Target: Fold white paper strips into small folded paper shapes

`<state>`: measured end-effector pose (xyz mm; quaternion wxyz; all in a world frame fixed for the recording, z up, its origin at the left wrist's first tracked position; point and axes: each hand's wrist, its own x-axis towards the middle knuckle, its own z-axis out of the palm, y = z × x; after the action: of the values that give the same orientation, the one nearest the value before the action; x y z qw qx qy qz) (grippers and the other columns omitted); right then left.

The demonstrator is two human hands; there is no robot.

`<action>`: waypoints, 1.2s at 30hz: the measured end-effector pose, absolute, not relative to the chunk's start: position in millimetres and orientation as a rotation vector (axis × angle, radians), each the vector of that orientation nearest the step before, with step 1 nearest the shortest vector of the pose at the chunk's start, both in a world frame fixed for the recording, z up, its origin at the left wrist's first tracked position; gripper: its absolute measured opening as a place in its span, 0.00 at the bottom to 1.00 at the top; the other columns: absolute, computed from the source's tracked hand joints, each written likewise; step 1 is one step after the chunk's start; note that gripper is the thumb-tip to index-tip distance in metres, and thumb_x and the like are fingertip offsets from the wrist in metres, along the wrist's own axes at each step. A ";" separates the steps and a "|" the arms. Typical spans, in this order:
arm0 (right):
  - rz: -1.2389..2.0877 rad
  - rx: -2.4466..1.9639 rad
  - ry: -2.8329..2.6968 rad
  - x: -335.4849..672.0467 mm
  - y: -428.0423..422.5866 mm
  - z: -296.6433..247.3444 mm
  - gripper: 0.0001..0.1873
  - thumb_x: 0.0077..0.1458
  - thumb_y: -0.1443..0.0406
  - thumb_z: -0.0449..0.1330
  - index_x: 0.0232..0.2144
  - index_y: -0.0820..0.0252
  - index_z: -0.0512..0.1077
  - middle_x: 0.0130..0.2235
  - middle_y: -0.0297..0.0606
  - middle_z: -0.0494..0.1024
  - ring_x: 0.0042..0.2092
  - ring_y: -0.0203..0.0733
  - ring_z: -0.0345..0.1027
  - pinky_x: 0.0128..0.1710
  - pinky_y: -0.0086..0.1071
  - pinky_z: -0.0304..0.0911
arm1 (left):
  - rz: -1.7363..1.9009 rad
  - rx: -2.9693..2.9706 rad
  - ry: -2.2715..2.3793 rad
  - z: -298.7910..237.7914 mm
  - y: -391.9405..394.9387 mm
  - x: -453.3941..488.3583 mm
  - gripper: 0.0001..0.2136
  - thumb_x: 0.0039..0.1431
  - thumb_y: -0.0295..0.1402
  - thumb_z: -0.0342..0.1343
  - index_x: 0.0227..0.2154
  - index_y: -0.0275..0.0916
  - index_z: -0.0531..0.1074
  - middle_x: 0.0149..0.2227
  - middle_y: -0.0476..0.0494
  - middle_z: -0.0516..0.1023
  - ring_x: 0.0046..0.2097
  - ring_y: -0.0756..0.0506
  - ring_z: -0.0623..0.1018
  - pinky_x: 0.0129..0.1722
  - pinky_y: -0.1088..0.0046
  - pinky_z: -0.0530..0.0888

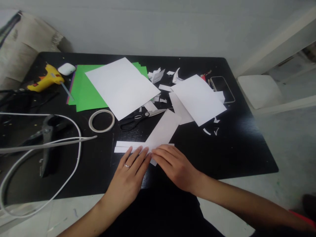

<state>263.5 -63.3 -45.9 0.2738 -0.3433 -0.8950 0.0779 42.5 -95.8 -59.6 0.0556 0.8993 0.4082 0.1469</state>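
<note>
My left hand (129, 174), a ring on one finger, lies flat with its fingers stretched out on the near end of a long white paper strip (164, 130) and a thinner strip (122, 146) lying crosswise under it. My right hand (174, 164) rests beside it, fingers extended and pressing on the same end of the strip; the fingertips of both hands almost touch. Neither hand grips anything. Black-handled scissors (140, 118) lie just beyond the strip.
On the black table (247, 148): a tape roll (101, 120), white sheet (122, 87) over green paper (86, 90), another white sheet (198, 98) with scraps, a phone (222, 88), yellow glue gun (44, 79), pliers (48, 138), white cable (74, 158). A white chair (259, 90) stands right.
</note>
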 end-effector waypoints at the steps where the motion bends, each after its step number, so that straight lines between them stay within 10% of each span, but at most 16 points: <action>1: 0.213 -0.927 -2.400 261.8 -66.6 -47.3 0.12 0.68 0.76 0.55 0.47 0.73 0.78 0.48 0.51 0.83 0.53 0.48 0.75 0.55 0.42 0.74 | 0.454 2.726 1.241 -59.9 -95.7 42.6 0.23 0.65 0.17 0.48 0.62 0.28 0.69 0.65 0.31 0.72 0.68 0.33 0.69 0.69 0.44 0.63; 10: 0.275 -1.045 -2.473 264.7 -88.2 -59.4 0.17 0.66 0.78 0.53 0.53 0.72 0.75 0.61 0.49 0.76 0.63 0.50 0.70 0.63 0.44 0.69 | 0.497 2.658 1.292 -58.3 -94.4 43.7 0.18 0.67 0.17 0.48 0.57 0.29 0.71 0.63 0.31 0.75 0.66 0.36 0.71 0.69 0.46 0.65; 36: 0.243 -1.053 -2.494 259.1 -85.1 -58.2 0.19 0.64 0.78 0.51 0.53 0.71 0.74 0.58 0.52 0.78 0.60 0.51 0.71 0.61 0.45 0.70 | 0.443 2.671 1.394 -51.1 -95.5 32.0 0.21 0.70 0.25 0.52 0.64 0.32 0.68 0.65 0.38 0.73 0.66 0.36 0.72 0.68 0.50 0.64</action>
<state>259.1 -85.1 -58.2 0.2101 -0.3787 -0.8971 0.0875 32.0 -95.5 -51.1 0.0480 0.8760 0.4573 0.1454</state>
